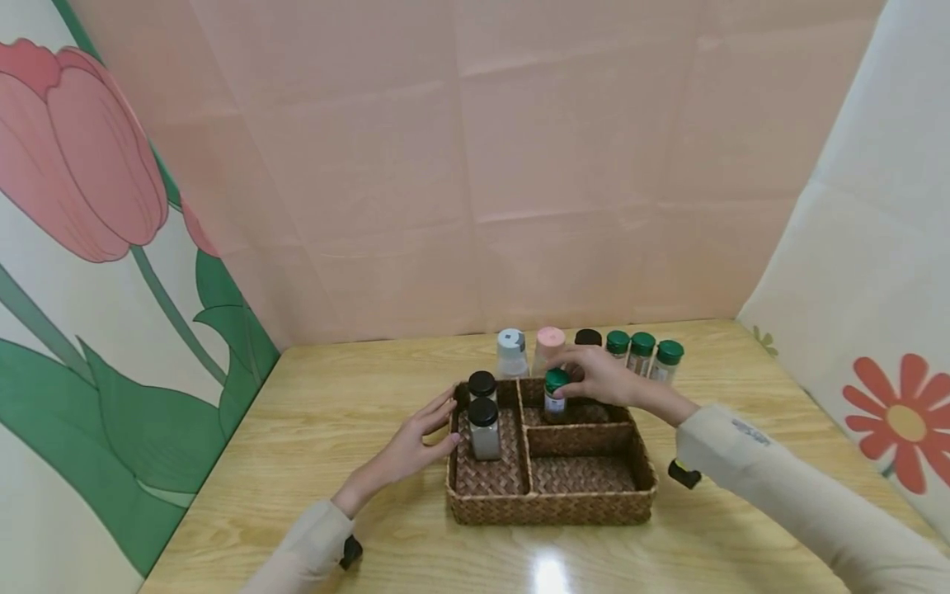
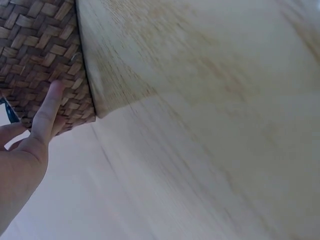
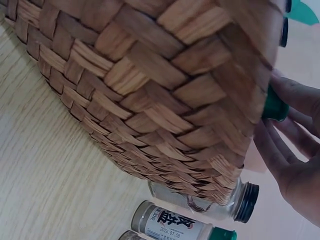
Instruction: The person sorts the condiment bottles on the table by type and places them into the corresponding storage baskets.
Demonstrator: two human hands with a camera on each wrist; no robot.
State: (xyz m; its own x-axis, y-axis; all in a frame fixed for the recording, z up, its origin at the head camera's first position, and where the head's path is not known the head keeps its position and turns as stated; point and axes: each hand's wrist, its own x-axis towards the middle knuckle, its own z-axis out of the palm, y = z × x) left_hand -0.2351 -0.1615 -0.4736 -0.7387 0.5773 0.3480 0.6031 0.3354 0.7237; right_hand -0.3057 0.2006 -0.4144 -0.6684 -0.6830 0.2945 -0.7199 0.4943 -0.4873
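Note:
A woven basket (image 1: 549, 508) with three compartments stands on the table. My right hand (image 1: 597, 375) pinches a green-capped spice jar (image 1: 555, 404) by its lid, with the jar inside the back right compartment. In the right wrist view the basket's wall hides most of that jar, though its green cap (image 3: 275, 106) shows between the fingers. My left hand (image 1: 419, 441) rests against the basket's left side, fingers extended; the left wrist view shows a fingertip on the weave (image 2: 47, 60). Two black-capped jars (image 1: 486, 437) stand in the long left compartment.
Behind the basket stand a light blue-capped bottle (image 1: 512, 353), a pink-capped bottle (image 1: 551, 342), a black-capped jar (image 1: 589, 337) and several green-capped jars (image 1: 642, 346) in a row. A pink backdrop (image 1: 475, 165) rises at the table's far edge.

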